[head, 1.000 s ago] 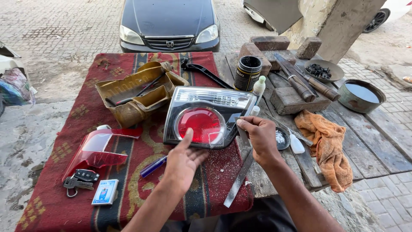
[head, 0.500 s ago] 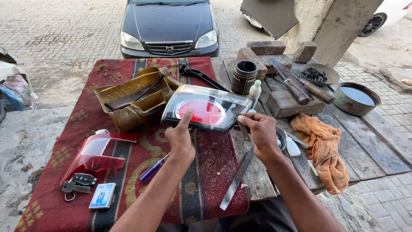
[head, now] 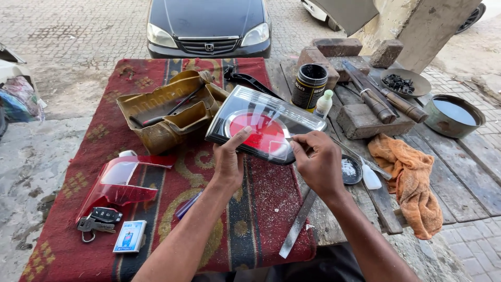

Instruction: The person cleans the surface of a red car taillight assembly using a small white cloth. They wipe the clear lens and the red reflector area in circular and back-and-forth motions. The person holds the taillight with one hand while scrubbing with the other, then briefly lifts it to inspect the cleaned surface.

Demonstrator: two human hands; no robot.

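Note:
A car tail light [head: 263, 122] with a clear cover and a round red centre is tilted up off the red patterned rug [head: 156, 209]. My left hand [head: 229, 159] grips its near left edge, thumb on the lens. My right hand [head: 315, 162] pinches the near right edge of the lens, fingers closed on the rim. A second red tail light lens [head: 117, 180] lies on the rug to the left, apart from both hands.
A tan plastic housing [head: 167, 112] holding a rod sits behind the light. A black can [head: 309, 86], small white bottle [head: 323, 103], wood blocks, metal bowl of liquid [head: 453, 115] and orange rag [head: 409, 177] crowd the wooden table. Keys [head: 96, 222], a small box [head: 130, 236] and a metal strip [head: 297, 224] lie near me. A dark car [head: 209, 23] is parked beyond.
Both hands have taken hold of the tail light and raised its near edge off the rug; my left hand moved from flat on the rug to the lens edge.

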